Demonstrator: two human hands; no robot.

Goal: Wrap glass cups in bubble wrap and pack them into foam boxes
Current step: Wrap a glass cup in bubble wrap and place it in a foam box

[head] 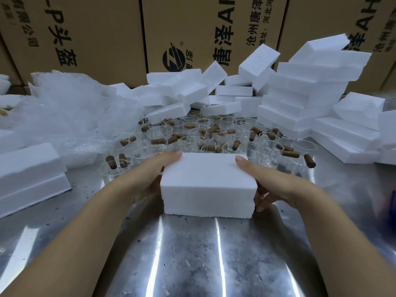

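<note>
While both hands clasp its ends, as the head view shows, the closed foam box sits on the steel table just before the person, probably so its two halves can be pressed together. Both the left hand and right hand lay a thumb on top, fingers curled round the side. Bare glass cups with brown handles crowd just behind it; bubble wrap heaps at left, spare foam boxes stack at right, before cardboard cartons.

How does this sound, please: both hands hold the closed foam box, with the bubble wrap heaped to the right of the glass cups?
Not quite: the head view shows the bubble wrap heaped to the left of the glass cups. The left hand and right hand do hold the closed foam box.
</note>
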